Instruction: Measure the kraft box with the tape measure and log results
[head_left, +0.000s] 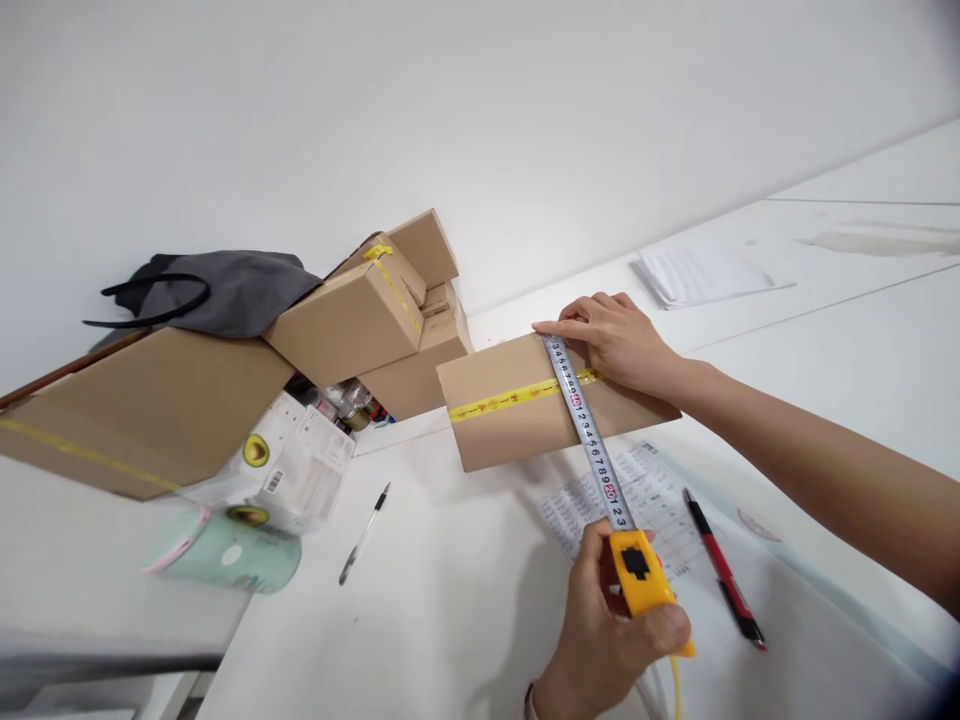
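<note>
A small cardboard box (510,437) with yellow printed tape along it is held above the white table. My right hand (619,340) grips its far right part, one finger stretched along the far edge by the tape's end. My left hand (600,630) is closed around a yellow tape measure (641,575) on the near side. The metal blade (589,430) is pulled out and runs across the box face, crossing its yellow strip, up to my right hand. The blade's very tip is hidden or too small to make out.
Larger cardboard boxes (349,325) are stacked at the left, with a dark grey cloth bag (259,290) on top. An avocado-print carton (292,460) and a mint-green container (240,550) stand before them. A black pen (364,533), a red pen (724,570) and printed sheets (660,490) lie on the table.
</note>
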